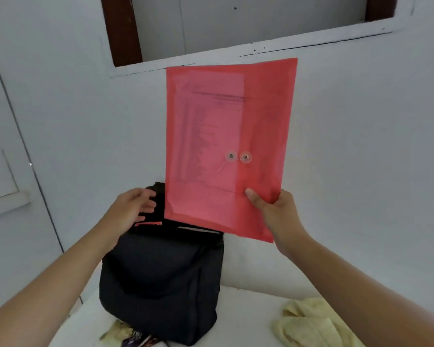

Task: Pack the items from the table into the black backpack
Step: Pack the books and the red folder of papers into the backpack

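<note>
A white bench (248,309) fills the lower middle of the frame, its far edge meeting the pale wall. A black backpack (161,284) stands upright on it, left of centre, its top open. At the lower right lies a crumpled pale yellow cloth (311,324), well apart from the backpack. At the bottom edge, touching the backpack's lower left corner, lie a small pale crumpled piece (115,330) and, just beside it, a purple printed item (138,338), too cut off to identify.
</note>
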